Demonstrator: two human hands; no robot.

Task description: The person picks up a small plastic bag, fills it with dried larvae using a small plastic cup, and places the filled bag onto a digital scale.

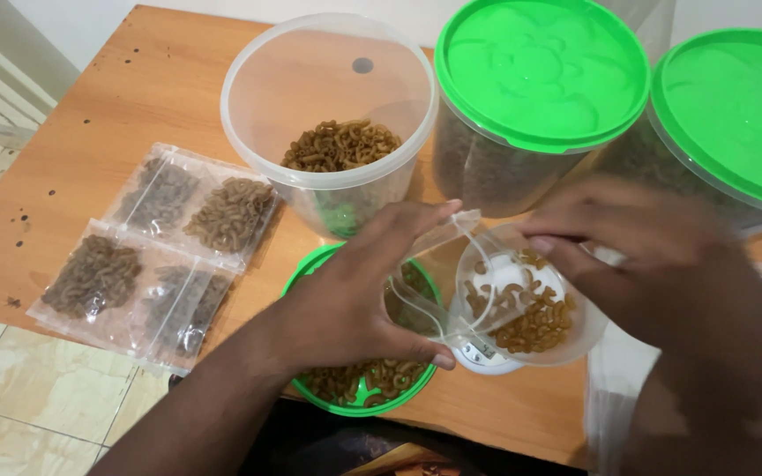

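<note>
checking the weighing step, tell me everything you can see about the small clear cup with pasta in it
The small clear cup is a round, see-through plastic tub, open-topped and tilted toward the left. It holds a loose layer of tan elbow pasta and sits over a small white scale on the wooden table. The right hand grips its far rim; the left hand holds an open clear bag against its left edge. The right hand is motion-blurred.
</note>
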